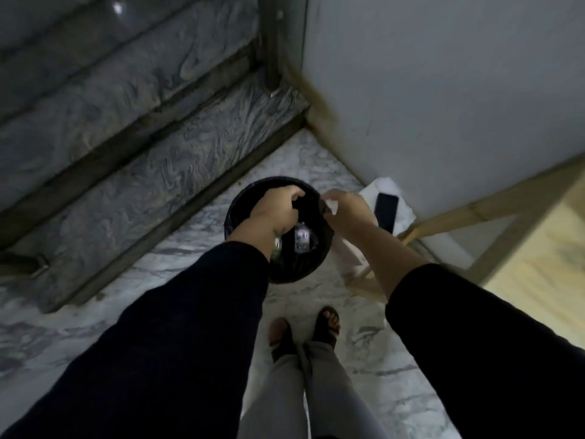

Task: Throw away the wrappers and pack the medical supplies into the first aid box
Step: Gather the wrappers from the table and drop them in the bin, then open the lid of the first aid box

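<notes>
A round black bin [235, 213] with a black liner stands on the marble floor below me. My left hand [278, 210] is over its mouth, fingers curled shut on a fold of the dark liner. My right hand [346, 212] is at the bin's right rim and pinches the liner's edge, with a small white scrap [330, 203] showing at its fingertips. Inside the bin lies a shiny crumpled wrapper [302, 239]. The first aid box and the medical supplies are not in view.
Grey marble stairs [152, 172] rise on the left. A white wall [443, 90] closes the corner behind the bin. A black phone [386, 213] lies on white cloth to the right. A wooden table frame [493, 201] stands at right. My sandalled feet [304, 331] are below.
</notes>
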A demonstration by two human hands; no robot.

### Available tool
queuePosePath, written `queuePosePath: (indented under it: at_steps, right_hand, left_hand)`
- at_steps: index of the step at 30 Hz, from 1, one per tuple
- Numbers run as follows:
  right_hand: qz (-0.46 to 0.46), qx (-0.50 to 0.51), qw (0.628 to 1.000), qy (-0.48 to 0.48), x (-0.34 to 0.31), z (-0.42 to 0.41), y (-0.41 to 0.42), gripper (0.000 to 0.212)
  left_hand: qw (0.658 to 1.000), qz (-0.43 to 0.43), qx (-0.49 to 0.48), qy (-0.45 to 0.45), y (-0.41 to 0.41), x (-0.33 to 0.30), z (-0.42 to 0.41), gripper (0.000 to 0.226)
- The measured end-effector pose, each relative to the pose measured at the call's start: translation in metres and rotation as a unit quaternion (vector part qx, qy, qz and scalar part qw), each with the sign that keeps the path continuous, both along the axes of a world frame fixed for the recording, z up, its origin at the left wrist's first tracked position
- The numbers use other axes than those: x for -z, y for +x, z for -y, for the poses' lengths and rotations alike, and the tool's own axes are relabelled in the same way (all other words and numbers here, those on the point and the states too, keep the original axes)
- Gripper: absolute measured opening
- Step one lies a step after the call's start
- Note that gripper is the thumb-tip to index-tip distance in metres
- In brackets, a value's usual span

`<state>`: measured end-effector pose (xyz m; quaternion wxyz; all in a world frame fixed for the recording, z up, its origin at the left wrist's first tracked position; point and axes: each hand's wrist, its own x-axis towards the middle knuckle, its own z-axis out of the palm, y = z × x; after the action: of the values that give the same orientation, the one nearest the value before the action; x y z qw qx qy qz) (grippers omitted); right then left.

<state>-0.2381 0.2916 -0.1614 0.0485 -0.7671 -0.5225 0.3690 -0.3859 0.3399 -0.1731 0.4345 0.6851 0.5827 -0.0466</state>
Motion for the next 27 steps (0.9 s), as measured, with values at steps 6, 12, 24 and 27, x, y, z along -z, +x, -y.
queuePosePath:
  at_steps: [6, 12, 24, 27]
  right_hand:
    - [0.087, 0.005, 0.993, 0.078, -0.114, 0.030, 0.053, 0.040]
    - [0.188, 0.066, 0.971, 0.135, -0.191, 0.075, 0.127, 0.041]
    - [0.371, 0.206, 0.897, 0.120, -0.207, 0.208, 0.276, 0.062]
    - [0.384, 0.201, 0.895, 0.102, -0.189, 0.218, 0.290, 0.067]
  left_hand:
    - [0.983, 0.022, 0.134, 0.123, 0.065, -0.108, 0.002, 0.051]
    - [0.951, 0.044, 0.238, 0.191, 0.158, -0.176, 0.018, 0.052]
    - [0.880, 0.152, 0.387, 0.229, 0.325, -0.196, 0.110, 0.063]
    - [0.872, 0.157, 0.392, 0.246, 0.350, -0.182, 0.122, 0.066]
